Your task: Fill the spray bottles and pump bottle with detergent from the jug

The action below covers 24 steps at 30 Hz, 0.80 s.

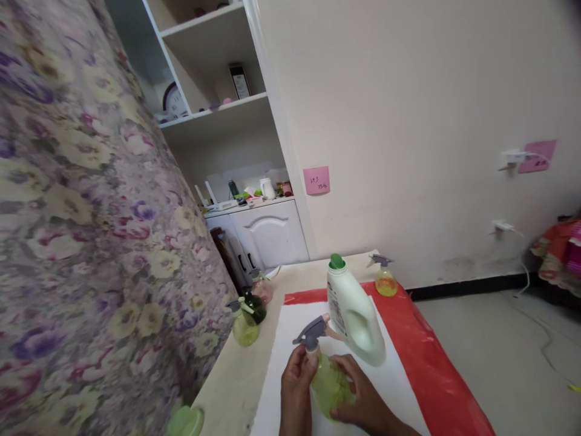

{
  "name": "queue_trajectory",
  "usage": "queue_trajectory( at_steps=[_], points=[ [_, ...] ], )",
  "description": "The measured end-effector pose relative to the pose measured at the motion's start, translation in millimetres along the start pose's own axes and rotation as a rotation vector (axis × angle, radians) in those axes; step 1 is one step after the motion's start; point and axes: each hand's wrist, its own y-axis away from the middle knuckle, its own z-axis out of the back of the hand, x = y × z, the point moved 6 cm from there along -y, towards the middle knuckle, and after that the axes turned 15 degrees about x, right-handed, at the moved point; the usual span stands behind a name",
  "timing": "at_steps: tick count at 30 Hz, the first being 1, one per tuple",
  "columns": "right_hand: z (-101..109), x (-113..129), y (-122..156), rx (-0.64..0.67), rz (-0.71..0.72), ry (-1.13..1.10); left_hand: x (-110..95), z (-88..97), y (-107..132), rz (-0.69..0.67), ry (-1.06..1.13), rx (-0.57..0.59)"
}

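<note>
A yellow-green spray bottle [327,383] with a grey trigger head [312,332] is held above the white sheet [281,357], tilted slightly. My left hand [297,381] pinches its collar just under the trigger head. Around the right side of the bottle's body, the fingers of my right hand [365,396] are closed. Just behind the bottle stands a large pale green jug [361,324] with a handle and a green piece [336,261] at its mouth.
Another spray bottle [385,284] with orange-yellow contents stands at the far right corner. Yellow [245,329], dark green [256,307] and pink [262,287] bottles line the left edge. A green bowl-like item [186,422] sits front left. Red covering [422,345] runs along the right.
</note>
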Motion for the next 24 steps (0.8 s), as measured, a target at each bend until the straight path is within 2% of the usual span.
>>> queue_trajectory(
  at_steps=[7, 13, 19, 24],
  points=[
    [-5, 17, 9, 0.076, 0.015, -0.046, -10, -2.3, 13, -0.046, 0.028, -0.02],
    [-8, 19, 12, 0.053, 0.048, -0.092, -19, -7.5, 20, -0.015, 0.104, 0.018],
    [-9, 23, 13, 0.048, 0.078, -0.159, -9, -7.5, 16, -0.001, 0.28, 0.149],
    [-11, 28, 13, 0.081, 0.081, -0.218, -18, -10.1, 13, 0.015, 0.193, 0.28]
  ],
)
